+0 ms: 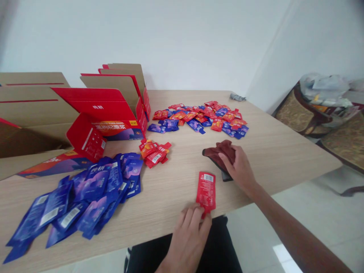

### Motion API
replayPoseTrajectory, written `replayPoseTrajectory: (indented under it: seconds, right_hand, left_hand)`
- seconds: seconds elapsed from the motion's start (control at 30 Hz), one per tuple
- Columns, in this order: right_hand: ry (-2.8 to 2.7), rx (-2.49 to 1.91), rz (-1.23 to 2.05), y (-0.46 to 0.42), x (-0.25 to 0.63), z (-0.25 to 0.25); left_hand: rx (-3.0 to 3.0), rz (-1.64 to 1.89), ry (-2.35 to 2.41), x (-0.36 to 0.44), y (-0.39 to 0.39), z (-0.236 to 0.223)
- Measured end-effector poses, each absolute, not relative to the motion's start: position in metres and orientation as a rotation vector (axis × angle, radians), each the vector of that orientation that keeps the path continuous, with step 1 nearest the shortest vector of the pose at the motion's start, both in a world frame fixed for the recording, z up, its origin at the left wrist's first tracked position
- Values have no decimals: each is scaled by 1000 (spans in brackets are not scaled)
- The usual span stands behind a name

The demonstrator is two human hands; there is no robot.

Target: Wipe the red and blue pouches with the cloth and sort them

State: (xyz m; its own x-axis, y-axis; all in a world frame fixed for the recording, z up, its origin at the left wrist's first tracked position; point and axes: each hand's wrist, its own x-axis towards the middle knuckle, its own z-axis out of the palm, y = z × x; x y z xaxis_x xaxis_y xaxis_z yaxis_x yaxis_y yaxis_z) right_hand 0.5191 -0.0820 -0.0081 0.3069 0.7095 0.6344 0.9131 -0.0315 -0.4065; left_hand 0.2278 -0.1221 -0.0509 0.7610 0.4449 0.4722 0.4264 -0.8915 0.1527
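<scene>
A red spouted pouch [206,189] lies flat near the table's front edge, barcode end pointing away from me. My left hand [190,231] is closed at its narrow spout end, fingertips hiding part of the spout. To the right, my right hand [239,167] grips a crumpled brown cloth [224,151] with a dark edge, resting on the table. A small heap of red pouches [155,153] sits left of the cloth. Many blue pouches [96,185] are piled at the left. Farther back spreads a mixed heap of red and blue pouches [199,115].
Open cardboard boxes [113,110] in red and blue stand along the left and back of the table [273,148]. A grey crumpled item [237,97] lies at the far right corner. Beyond the right edge, a patterned chair [295,108] holds plastic bags [324,87].
</scene>
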Motion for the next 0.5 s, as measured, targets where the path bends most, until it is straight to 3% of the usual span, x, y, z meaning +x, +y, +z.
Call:
replayPoseTrajectory:
  seconds: [0.37,0.5]
  right_hand:
    - [-869,-1915,-33,-134,524,-33]
    - [-800,-1885,-12,-129,527,-31]
  left_hand:
    - [3029,663,447,213,-107,-33]
    - [2858,789,354,209,-102,-21]
